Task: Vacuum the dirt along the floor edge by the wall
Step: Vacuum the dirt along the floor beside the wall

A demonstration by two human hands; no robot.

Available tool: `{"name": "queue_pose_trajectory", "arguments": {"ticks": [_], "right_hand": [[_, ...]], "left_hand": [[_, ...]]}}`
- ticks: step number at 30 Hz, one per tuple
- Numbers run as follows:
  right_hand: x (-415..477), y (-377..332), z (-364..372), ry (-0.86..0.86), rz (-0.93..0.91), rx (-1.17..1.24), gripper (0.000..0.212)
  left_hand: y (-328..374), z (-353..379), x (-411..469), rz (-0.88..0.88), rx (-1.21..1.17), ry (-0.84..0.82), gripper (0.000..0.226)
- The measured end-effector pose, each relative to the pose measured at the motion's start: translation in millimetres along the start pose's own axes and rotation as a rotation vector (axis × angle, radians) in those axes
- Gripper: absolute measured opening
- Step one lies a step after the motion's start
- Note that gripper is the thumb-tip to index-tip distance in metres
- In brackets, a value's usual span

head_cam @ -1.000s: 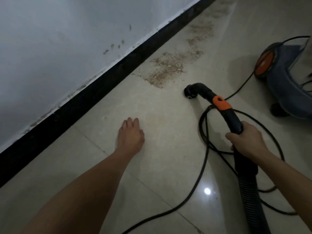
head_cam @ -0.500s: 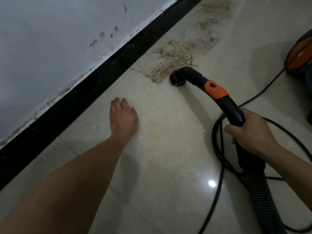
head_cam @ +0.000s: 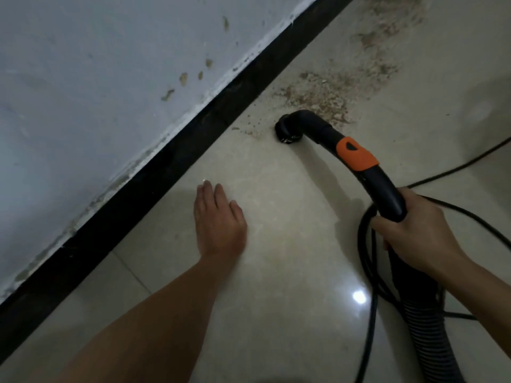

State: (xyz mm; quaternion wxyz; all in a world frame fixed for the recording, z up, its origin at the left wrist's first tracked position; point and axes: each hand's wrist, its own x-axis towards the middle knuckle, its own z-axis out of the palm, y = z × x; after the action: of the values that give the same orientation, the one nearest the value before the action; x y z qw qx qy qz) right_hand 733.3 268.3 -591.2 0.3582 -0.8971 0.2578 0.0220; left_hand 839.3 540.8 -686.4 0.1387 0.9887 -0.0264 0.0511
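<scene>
A patch of brown dirt [head_cam: 323, 95] lies on the pale floor tiles beside the black skirting [head_cam: 177, 156], with more dirt [head_cam: 392, 26] further along the wall. The black vacuum nozzle [head_cam: 287, 129] points down at the near edge of the patch. Its curved black handle with an orange band [head_cam: 356, 157] runs back to my right hand [head_cam: 414, 230], which grips it above the ribbed hose [head_cam: 425, 327]. My left hand [head_cam: 218, 222] rests flat on the floor, fingers straight, between the skirting and the nozzle.
A black power cord [head_cam: 370, 272] loops on the floor under my right hand and trails off to the right edge. The white wall [head_cam: 96, 78] has brown stains and flaking paint above the skirting. A light glints on the tile [head_cam: 359, 296].
The nozzle has moved left and forward from open floor up to the near edge of the dirt patch. The vacuum body has slid out of view at the right. My left hand stays flat.
</scene>
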Motion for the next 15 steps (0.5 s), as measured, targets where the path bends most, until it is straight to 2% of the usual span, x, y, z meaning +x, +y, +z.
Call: {"name": "queue_pose_trajectory", "arguments": {"ticks": [4, 8, 12, 15], "right_hand": [[13.1, -17.5, 11.6, -0.065, -0.083, -0.078, 0.027], [32.4, -34.4, 21.7, -0.011, -0.058, -0.044, 0.029], [39.8, -50.2, 31.7, -0.111, -0.125, -0.105, 0.029], [51.4, -63.7, 33.5, -0.060, -0.101, -0.086, 0.025]], "left_hand": [[1.2, -2.1, -0.1, -0.026, -0.018, -0.023, 0.048], [0.0, -0.7, 2.9, -0.028, -0.008, -0.015, 0.047], [0.8, -1.7, 0.6, -0.033, -0.018, -0.031, 0.049], [3.4, -1.6, 4.0, -0.033, -0.026, -0.035, 0.048]]}}
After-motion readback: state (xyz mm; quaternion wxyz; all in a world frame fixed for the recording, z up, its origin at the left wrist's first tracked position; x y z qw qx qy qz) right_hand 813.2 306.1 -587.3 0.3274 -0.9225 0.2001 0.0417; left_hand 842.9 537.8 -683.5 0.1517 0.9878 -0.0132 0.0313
